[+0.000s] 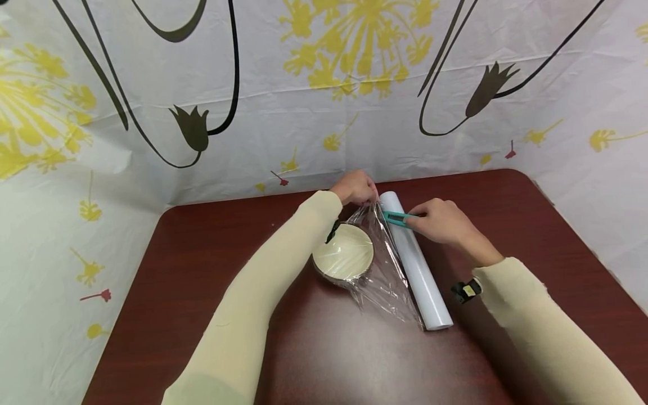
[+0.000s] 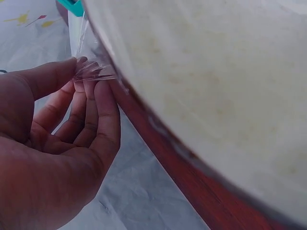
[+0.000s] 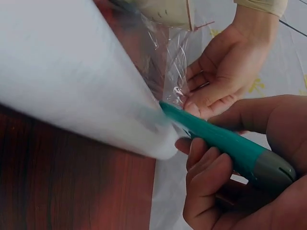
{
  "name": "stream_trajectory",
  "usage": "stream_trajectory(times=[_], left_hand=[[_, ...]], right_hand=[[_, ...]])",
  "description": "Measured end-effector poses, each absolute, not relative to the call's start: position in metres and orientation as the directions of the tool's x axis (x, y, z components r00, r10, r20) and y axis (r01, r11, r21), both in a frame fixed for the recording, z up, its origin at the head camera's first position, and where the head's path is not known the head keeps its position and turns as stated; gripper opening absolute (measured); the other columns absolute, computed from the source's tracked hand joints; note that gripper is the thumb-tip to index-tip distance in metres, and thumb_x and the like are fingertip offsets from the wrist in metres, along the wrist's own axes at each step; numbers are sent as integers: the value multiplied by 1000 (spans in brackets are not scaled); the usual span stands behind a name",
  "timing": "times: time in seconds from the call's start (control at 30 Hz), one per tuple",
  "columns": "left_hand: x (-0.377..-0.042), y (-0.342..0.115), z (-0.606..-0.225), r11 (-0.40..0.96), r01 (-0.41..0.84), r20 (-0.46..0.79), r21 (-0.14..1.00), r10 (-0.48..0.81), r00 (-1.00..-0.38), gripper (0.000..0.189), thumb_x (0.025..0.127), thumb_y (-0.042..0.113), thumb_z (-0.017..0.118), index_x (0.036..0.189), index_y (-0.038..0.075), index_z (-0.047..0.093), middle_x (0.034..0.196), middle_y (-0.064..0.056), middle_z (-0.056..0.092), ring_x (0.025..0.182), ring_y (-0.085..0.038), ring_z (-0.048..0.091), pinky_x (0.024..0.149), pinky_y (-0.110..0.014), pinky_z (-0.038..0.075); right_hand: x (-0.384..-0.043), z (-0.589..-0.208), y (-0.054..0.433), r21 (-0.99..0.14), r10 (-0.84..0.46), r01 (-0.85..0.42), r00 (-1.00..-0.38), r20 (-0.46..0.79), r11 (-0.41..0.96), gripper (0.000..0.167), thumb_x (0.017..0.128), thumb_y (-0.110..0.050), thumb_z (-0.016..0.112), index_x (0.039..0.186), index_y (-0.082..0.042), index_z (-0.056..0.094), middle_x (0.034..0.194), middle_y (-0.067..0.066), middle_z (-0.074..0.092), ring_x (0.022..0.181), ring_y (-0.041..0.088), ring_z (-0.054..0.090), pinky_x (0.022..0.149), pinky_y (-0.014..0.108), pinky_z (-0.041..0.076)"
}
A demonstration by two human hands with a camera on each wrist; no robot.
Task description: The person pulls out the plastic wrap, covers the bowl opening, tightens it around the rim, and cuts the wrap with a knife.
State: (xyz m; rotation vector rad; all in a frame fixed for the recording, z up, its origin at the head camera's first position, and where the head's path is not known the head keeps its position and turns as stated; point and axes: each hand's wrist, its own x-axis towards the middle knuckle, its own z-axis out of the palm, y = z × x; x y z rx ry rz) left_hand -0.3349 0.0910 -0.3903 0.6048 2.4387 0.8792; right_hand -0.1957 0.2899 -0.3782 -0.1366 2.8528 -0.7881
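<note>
Near the table's far edge, my left hand [image 1: 356,188] pinches the edge of a sheet of clear plastic wrap [image 2: 96,67] between thumb and fingers. The wrap stretches from its roll [image 1: 417,270] over a round cream-coloured bowl [image 1: 344,252] with a dark rim. My right hand [image 1: 439,220] grips a teal utility knife [image 3: 216,139] with a grey end. The knife's tip lies against the wrap beside the roll's far end, close to my left fingers. In the left wrist view, the covered bowl [image 2: 216,96] fills the right side.
The dark red-brown wooden table [image 1: 374,360] carries the bowl and roll. Behind its far edge hangs a white sheet [image 1: 283,101] with yellow flowers and dark stems. A small black device [image 1: 467,291] is strapped at my right sleeve.
</note>
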Motion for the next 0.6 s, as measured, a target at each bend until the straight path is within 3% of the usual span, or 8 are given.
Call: stream_trajectory(times=[0.17,0.43,0.6], left_hand=[[-334,89,-388,683,224,-283,695,547,-788,19,102,-1,66,102,1,85,78,1,69,64,-8,56,64,-24,51],[-333,87,-386,687,229,-276,689,542,-794,18,103,1,67,105,1,85,83,-1,72,69,-11,60,74,-29,58],[-335,88,-386,697,229,-274,680,531,-802,17,103,4,69,106,3,85,81,1,72,68,-9,60,71,-25,56]], right_hand=[[-195,-377,297,-532,-144,-33,-975,-168,846,37,105,-30,68,121,0,83,92,4,78,79,22,57,66,37,45],[-190,-375,312,-572,-179,-13,-955,-236,820,36,104,-27,71,124,1,82,102,7,78,88,24,60,72,38,47],[-186,-373,321,-556,-218,-34,-939,-268,830,36,104,-28,71,124,0,82,110,7,80,96,24,64,76,38,50]])
